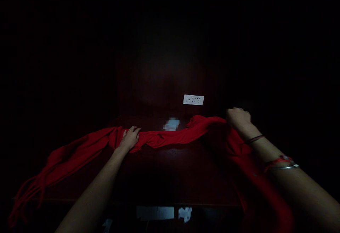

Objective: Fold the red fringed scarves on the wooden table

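A long red scarf (172,138) with fringe at its left end stretches across a dark reddish table (170,172). My left hand (130,137) rests on top of the scarf left of the middle, fingers lying out over the cloth. At the right, my right hand (239,118) is closed in a raised fist on the scarf; its fingertips are hidden. From there the cloth hangs down past the table's front edge, under my right forearm, and looks blurred.
A white socket panel (193,100) is set in the dark wall behind the table. A pale blurred-out item (171,124) lies just behind the scarf. Below the front edge are a pale flat item (155,213) and a crumpled white piece (185,214). Deep shadow surrounds everything.
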### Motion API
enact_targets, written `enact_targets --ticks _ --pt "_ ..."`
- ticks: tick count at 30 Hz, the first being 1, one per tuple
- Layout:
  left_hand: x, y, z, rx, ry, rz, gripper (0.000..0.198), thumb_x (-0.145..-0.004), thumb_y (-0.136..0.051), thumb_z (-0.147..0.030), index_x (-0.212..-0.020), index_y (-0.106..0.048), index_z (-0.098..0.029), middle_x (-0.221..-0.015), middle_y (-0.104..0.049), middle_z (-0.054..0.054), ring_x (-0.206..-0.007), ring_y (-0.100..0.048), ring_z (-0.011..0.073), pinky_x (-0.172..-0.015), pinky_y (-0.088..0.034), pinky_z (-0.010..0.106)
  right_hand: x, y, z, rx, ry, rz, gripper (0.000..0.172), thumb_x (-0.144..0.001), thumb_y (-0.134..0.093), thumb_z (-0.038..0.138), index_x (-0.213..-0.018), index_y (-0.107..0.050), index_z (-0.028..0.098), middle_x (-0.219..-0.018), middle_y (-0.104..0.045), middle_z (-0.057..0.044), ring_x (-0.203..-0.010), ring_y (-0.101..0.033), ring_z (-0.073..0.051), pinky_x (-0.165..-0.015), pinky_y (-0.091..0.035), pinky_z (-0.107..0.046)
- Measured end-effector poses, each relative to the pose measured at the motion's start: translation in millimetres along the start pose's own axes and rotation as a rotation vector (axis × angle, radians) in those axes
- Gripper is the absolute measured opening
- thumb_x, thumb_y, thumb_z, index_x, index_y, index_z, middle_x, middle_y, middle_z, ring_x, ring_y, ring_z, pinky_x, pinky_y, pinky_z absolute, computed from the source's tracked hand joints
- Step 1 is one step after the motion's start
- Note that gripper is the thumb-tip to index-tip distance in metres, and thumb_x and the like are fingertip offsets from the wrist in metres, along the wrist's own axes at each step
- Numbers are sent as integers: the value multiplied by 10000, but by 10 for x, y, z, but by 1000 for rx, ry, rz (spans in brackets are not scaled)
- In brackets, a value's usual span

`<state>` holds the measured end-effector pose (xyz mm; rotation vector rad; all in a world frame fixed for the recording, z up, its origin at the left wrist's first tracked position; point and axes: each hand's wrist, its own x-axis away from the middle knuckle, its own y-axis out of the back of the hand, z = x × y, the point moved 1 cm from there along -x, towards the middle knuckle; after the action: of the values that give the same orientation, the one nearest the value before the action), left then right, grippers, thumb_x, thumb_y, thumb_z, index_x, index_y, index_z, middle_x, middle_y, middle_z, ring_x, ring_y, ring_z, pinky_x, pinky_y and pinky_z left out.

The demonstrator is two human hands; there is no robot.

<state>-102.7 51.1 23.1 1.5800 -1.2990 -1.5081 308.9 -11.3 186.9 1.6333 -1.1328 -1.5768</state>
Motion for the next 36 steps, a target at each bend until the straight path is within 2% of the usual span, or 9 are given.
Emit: enact_targets --ticks 5,9,14,20,23,27,29,33,36 --pt "-109 -13 -407 223 -294 161 457 -785 -352 -443 -1135 -447 -165 -1167 -457 76 -1083 -399 199 -915 -310 294 -82 -326 1208 -88 430 210 430 -720 -465 250 -1148 -442 218 -1175 -428 -130 -1042 -417 -263 -781 -376 -424" --pt "-159 -107 -492 269 -363 226 347 -747 -448 -370 -1019 -511 -164 -1049 -516 68 -958 -477 173 -849 -363 264 -21 -833 1662 -66 574 433 703 -615 -574 218 -1254 -280 226 -1292 -298 -124 -1190 -199 -301 -867 -238 -546" --pt "-137 20 -432 246 -436 68 185 -727 -393 -149 -849 -528 -183 -897 -540 34 -862 -488 152 -802 -378 258 138 -1171 1652 -162 601 400 401 -723 -390 110 -1110 -459 194 -1042 -535 -103 -966 -481 -209 -829 -324 -385" --pt "-139 279 -463 224 -379 -139 235 -622 -343 -36 -724 -494 -184 -821 -503 39 -842 -455 166 -781 -364 293 258 -917 1468 -224 456 -100 211 -785 -360 182 -908 -528 146 -903 -544 -111 -853 -482 -199 -763 -332 -282" --pt "-107 232 -460 234 -405 102 172 -615 -387 -60 -658 -499 -182 -743 -508 16 -765 -468 150 -722 -373 267 304 -864 1434 -236 475 -84 179 -776 -390 171 -890 -526 150 -878 -552 -94 -839 -483 -187 -745 -332 -269" --pt "-32 179 -492 344 -393 634 94 -649 -518 -268 -631 -519 -175 -618 -507 -34 -593 -474 107 -555 -372 201 332 -1005 1385 -222 627 433 145 -701 -545 269 -806 -575 174 -819 -579 -48 -731 -525 -146 -611 -361 -210" --pt "-44 197 -534 384 -336 488 248 -747 -414 -383 -684 -527 -171 -651 -524 -21 -626 -489 113 -578 -380 207 313 -1069 1350 -251 625 537 236 -730 -502 384 -759 -594 169 -785 -581 -50 -707 -533 -141 -599 -372 -208" --pt "-107 109 -586 205 -226 3 358 -817 -287 -407 -975 -507 -173 -1001 -520 61 -941 -459 182 -826 -332 304 260 -1125 1323 -327 489 233 330 -804 -377 382 -895 -574 133 -990 -524 -116 -899 -493 -175 -733 -381 -245" --pt "-126 -64 -536 67 -205 149 468 -765 -382 -463 -1133 -427 -178 -1142 -452 97 -1047 -400 232 -874 -292 368 261 -1201 1336 -327 424 151 418 -759 -469 296 -1147 -419 148 -1191 -403 -130 -1101 -352 -212 -843 -336 -317"
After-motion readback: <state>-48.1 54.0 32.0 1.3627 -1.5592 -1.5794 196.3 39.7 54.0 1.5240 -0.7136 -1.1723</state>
